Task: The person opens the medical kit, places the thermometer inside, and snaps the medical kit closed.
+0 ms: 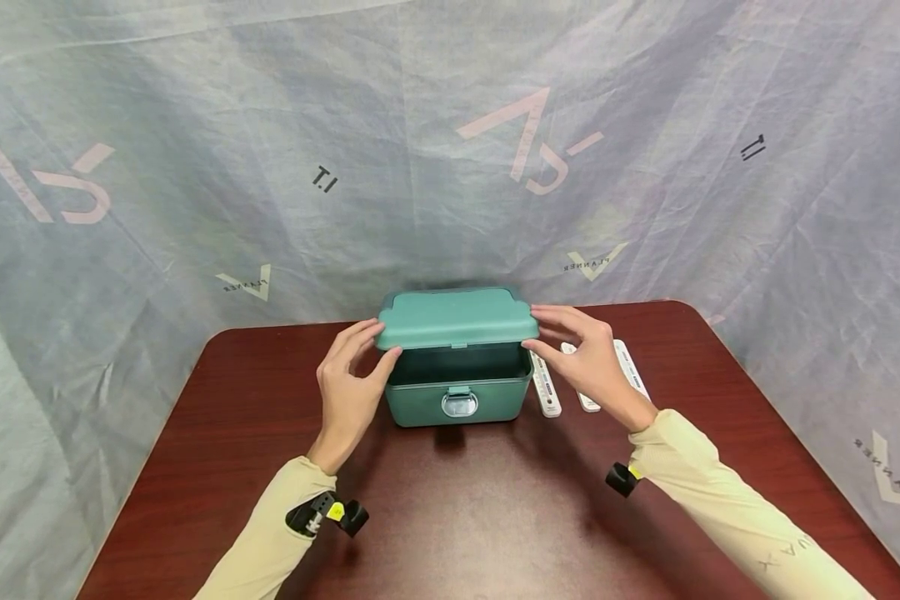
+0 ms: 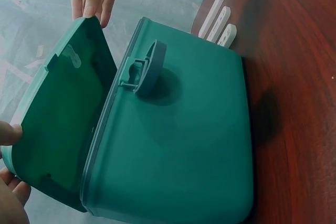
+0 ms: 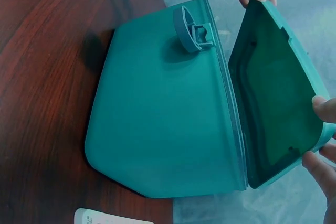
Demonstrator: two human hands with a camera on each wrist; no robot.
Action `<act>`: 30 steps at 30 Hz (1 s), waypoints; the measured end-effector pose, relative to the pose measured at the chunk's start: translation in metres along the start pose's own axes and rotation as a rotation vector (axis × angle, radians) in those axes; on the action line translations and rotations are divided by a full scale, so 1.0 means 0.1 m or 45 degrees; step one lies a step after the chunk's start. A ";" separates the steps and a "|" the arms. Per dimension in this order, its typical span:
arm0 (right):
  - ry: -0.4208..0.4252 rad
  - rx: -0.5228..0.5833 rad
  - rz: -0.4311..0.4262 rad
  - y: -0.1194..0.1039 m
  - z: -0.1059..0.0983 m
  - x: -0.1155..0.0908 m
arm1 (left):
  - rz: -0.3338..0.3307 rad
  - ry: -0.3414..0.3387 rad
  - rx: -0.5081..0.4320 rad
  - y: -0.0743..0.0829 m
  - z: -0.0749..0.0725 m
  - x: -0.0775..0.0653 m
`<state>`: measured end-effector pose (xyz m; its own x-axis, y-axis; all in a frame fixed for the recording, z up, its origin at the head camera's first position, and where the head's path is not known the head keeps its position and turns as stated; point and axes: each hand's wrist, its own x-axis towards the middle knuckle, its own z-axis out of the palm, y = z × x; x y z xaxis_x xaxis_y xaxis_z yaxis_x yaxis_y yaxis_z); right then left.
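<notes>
"What did the head view show?"

"The green box point(image 1: 420, 410) stood near the far edge of the table point(image 1: 480, 508), about midway between its far corners. Its lid point(image 1: 457, 317) was raised at a slant above the dark opening. The left hand point(image 1: 348, 387) pinched the lid's left end between thumb and fingers, and the right hand point(image 1: 588, 358) pinched its right end. White strips point(image 1: 548, 392) lay between the box and the table's right edge, partly behind the right hand."

"And the left wrist view?"

"The lid's hollow underside showed, and the latch point(image 2: 152, 72) jutted out from the box's front wall. The left thumb touched the rim, fingers round the outside. Three strips poked out past the box's other end."

"The right wrist view?"

"There the right thumb lay on the rim, its fingers against the lid's end. One strip, cut off by the view's edge, lay beside the box."
</notes>
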<state>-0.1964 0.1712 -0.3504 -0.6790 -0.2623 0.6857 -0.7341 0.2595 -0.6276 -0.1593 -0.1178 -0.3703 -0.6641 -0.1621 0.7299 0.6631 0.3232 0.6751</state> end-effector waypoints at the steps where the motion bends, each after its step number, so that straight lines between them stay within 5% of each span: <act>1: 0.003 -0.011 -0.010 -0.01 0.00 0.01 | 0.003 0.003 0.000 0.00 0.00 0.01; 30: -0.003 0.009 0.014 -0.07 -0.06 0.19 | 0.015 0.006 -0.003 0.04 -0.02 0.21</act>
<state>-0.2042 0.1697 -0.3303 -0.6871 -0.2615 0.6779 -0.7266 0.2556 -0.6378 -0.1701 -0.1214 -0.3522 -0.6548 -0.1630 0.7381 0.6715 0.3228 0.6670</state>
